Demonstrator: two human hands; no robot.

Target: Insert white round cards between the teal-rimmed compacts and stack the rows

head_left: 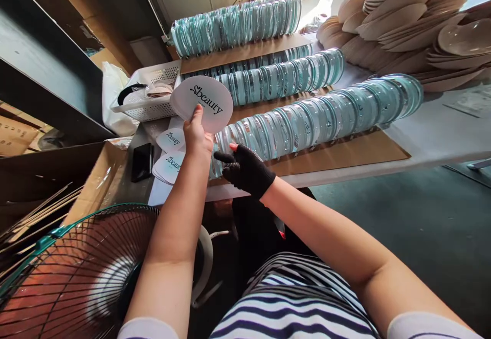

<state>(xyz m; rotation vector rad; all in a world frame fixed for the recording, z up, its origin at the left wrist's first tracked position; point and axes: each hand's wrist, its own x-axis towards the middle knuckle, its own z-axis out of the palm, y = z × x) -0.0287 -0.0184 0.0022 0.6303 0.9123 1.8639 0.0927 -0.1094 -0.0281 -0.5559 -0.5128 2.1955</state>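
A white oval card (205,116) printed with "beauty" is held up in my bare left hand (197,132), thumb pressed on its face. My right hand (245,170) wears a black glove with a bare thumb tip. Its fingers are apart and hold nothing I can see; they are close to the near end of a long row of clear, teal-tinted round pieces (314,119) standing on edge. I cannot tell whether they touch it. Below my left hand lie more printed oval cards (169,167), partly hidden by my forearm.
Two more rows of the clear pieces (238,27) stand behind, on cardboard sheets (345,152). A white basket (153,73) and a black phone (142,161) are at left. Beige oval pieces (402,27) pile up at back right. A fan (88,277) stands close by my left arm.
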